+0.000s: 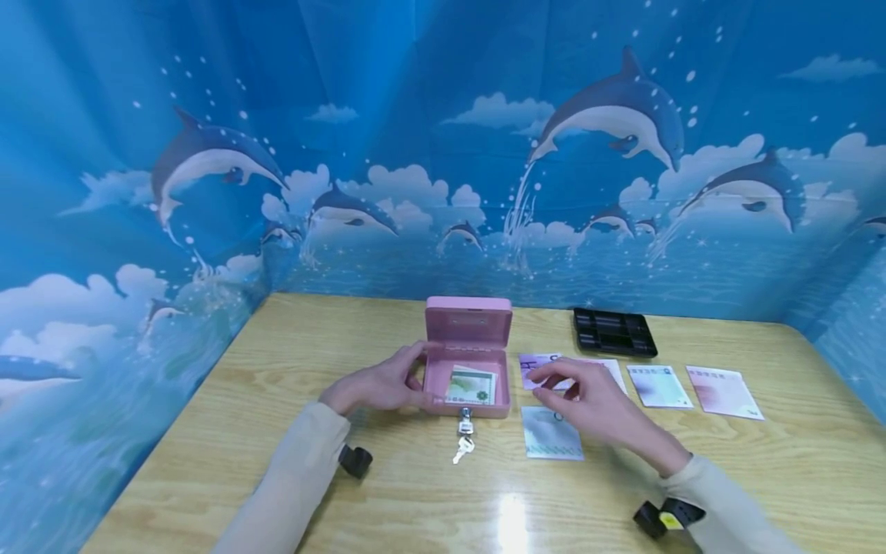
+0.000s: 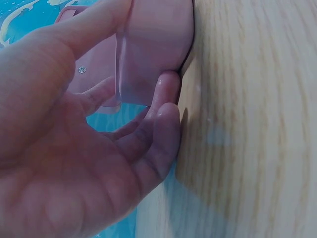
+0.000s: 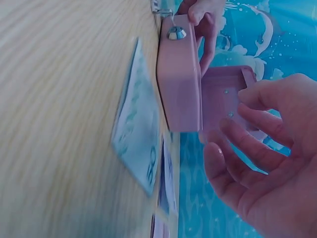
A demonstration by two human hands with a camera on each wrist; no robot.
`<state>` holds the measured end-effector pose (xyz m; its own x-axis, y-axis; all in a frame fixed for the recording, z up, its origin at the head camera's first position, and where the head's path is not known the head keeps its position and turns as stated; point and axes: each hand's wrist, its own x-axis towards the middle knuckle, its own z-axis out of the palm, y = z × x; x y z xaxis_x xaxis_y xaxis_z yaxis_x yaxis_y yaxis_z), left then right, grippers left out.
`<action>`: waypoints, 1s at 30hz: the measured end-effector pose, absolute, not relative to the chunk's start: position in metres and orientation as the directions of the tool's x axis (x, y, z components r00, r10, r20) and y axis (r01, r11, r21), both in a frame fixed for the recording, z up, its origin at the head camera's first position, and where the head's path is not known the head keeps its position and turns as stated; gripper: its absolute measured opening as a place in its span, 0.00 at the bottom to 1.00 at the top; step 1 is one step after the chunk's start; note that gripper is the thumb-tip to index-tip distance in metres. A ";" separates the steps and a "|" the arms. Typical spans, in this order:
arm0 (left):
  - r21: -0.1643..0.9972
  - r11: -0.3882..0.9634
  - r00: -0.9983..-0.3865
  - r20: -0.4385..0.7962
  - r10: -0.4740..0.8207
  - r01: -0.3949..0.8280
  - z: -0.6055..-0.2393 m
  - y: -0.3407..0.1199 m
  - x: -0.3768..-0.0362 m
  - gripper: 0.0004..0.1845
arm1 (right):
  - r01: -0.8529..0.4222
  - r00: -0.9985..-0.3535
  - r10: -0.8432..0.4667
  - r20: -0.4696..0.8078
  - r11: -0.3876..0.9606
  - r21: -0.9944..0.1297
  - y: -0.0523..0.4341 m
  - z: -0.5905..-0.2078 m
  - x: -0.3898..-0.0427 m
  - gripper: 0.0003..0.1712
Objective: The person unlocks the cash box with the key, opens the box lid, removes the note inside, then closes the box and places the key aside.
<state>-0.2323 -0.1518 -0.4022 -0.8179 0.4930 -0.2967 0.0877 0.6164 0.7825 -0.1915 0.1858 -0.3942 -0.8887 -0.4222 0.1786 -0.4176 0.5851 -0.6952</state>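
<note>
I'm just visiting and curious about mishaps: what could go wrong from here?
The raised lid of the pink box could drop if bumped, perhaps catching the left hand at the box's side. The right hand, over the loose notes, might brush them out of place. The keys at the box's front could get snagged by a sleeve.

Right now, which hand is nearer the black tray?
Right. The right hand hovers near the notes, on the near side of the black tray; the left hand holds the pink box, farther left.
</note>
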 end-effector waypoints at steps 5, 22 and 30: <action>0.785 0.615 -0.820 -0.301 0.487 0.077 -0.402 -0.151 -0.233 0.50 | -0.415 -0.890 -0.420 0.176 0.589 -0.694 0.173 -0.394 -0.196 0.12; 0.779 0.623 -0.821 -0.309 0.479 0.070 -0.403 -0.152 -0.234 0.50 | -0.451 -0.852 -0.507 0.128 0.588 -0.672 0.142 -0.402 -0.217 0.21; 0.767 0.638 -0.829 -0.315 0.462 0.064 -0.401 -0.151 -0.233 0.49 | -0.489 -0.817 -0.568 0.101 0.590 -0.642 0.133 -0.407 -0.226 0.20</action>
